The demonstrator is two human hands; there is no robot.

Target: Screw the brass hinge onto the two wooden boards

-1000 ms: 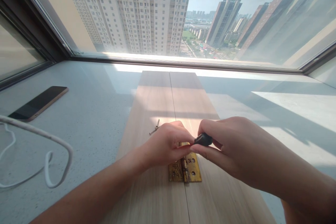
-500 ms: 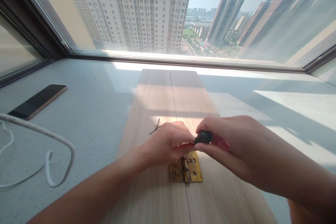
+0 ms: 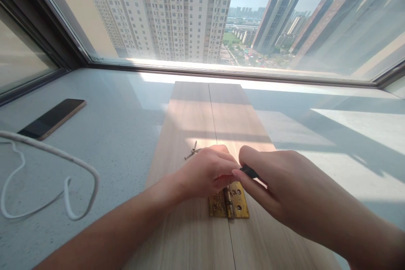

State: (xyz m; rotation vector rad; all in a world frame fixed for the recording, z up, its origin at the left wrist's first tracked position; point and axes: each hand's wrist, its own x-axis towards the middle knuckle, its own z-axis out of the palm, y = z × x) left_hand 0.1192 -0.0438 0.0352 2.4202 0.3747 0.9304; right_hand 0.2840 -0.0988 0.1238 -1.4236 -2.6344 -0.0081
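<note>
My right hand (image 3: 278, 177) is closed around a screwdriver (image 3: 249, 171); just its black handle shows, and the shaft is hidden. Fingers pinched together, my left hand (image 3: 210, 173) meets the right fingertips above the hinge. What it pinches, if anything, is hidden. The worn brass hinge (image 3: 239, 209) lies opened flat across the seam between two wooden boards (image 3: 193, 114), its far part covered by my hands. Screw holes show in its right leaf. Beyond my left hand, several loose screws (image 3: 191, 152) lie on the left board.
A phone (image 3: 52, 118) lies on the pale speckled sill (image 3: 126, 135) at the left. Nearer, a white cable (image 3: 90, 171) loops above the sill. A large window (image 3: 202, 69) with a dark frame closes off the far side, with tall buildings outside.
My right hand has turned, so the screwdriver's black handle now slants and shows less between the fingers. My left hand stays at the hinge. The whole view has shifted slightly.
</note>
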